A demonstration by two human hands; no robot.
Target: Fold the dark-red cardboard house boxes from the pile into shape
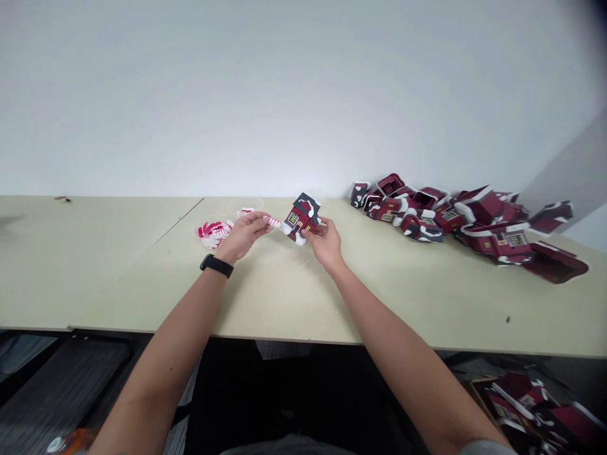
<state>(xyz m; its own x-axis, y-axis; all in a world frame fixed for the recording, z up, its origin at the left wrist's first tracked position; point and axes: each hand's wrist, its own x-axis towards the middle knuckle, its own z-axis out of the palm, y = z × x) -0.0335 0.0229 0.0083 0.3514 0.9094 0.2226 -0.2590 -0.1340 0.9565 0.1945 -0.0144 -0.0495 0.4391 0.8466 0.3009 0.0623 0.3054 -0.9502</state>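
My left hand (247, 235), with a black band on the wrist, pinches a small pink-and-white striped piece (272, 221). That piece reaches toward the lower left side of a dark red house-shaped box (300, 220) with a grey, snow-patterned roof and printed windows. My right hand (323, 239) grips the box by its lower right side, tilted above the table. Whether the striped piece touches the box I cannot tell. Left of my left hand, a clear round dish (196, 231) holds several red-and-white pieces (215, 231).
More dark red house-shaped boxes (493, 243) lie heaped at the table's right, near the wall. Below the front edge at right, a carton holds similar boxes (526, 411). A seam crosses the pale table (118, 278) at left. A chair (71, 379) stands below left.
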